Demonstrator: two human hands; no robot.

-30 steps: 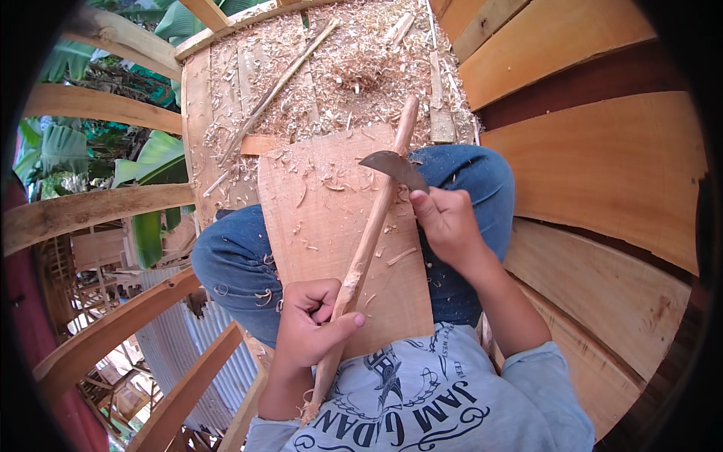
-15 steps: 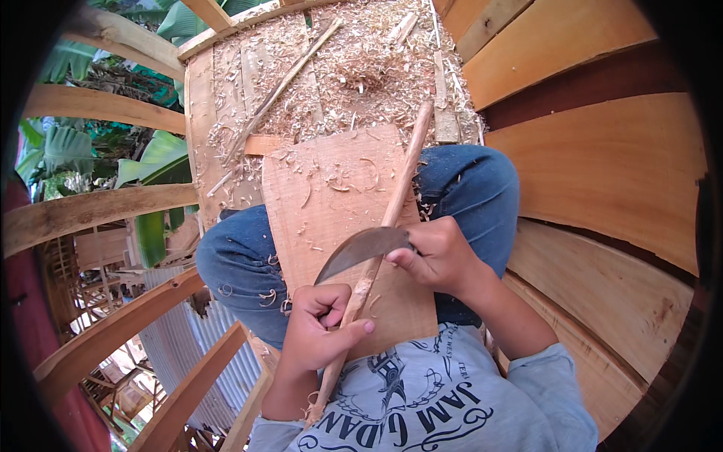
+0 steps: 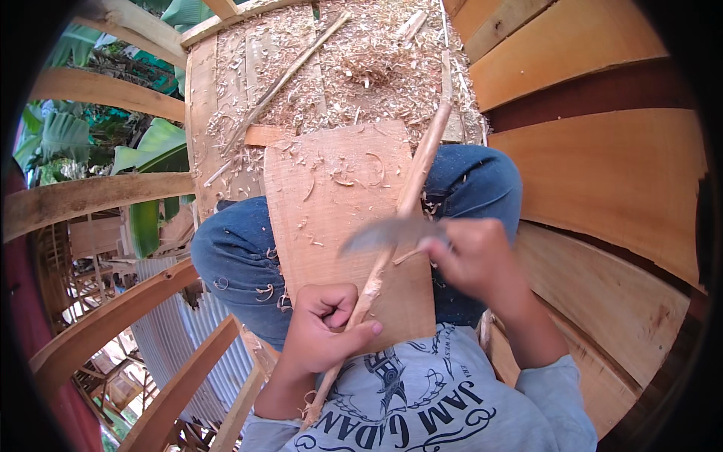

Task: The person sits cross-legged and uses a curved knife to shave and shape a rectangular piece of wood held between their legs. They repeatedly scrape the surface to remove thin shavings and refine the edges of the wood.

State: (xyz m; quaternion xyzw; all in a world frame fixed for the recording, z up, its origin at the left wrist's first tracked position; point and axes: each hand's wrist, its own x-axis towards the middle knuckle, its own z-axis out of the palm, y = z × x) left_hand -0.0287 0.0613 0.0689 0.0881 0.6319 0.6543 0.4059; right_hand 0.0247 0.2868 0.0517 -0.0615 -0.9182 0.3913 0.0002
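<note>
My left hand (image 3: pixel 325 324) is closed round the lower part of a long wooden stick (image 3: pixel 425 162), which slants from my waist up past my right knee. My right hand (image 3: pixel 482 260), somewhat blurred, grips a curved knife (image 3: pixel 380 233) whose dark blade lies across the middle of the stick. The knife's handle is hidden in my fingers. A curl of wood sticks out beside the stick just below the blade. Under the stick a flat wooden board (image 3: pixel 301 196) rests across my lap, with several thin shavings on its upper part.
Wood shavings (image 3: pixel 369 75) cover the plank floor beyond my knees. A thin stick (image 3: pixel 290 71) and a small wood block (image 3: pixel 269 135) lie there. Wooden rails (image 3: pixel 113 192) run along the left, with plants beyond. A plank wall (image 3: pixel 595 173) stands close on the right.
My right hand and the knife have shifted to the right, and the blade is now blurred. The stick's upper end has swung slightly right. My left hand keeps its grip, nearly in place.
</note>
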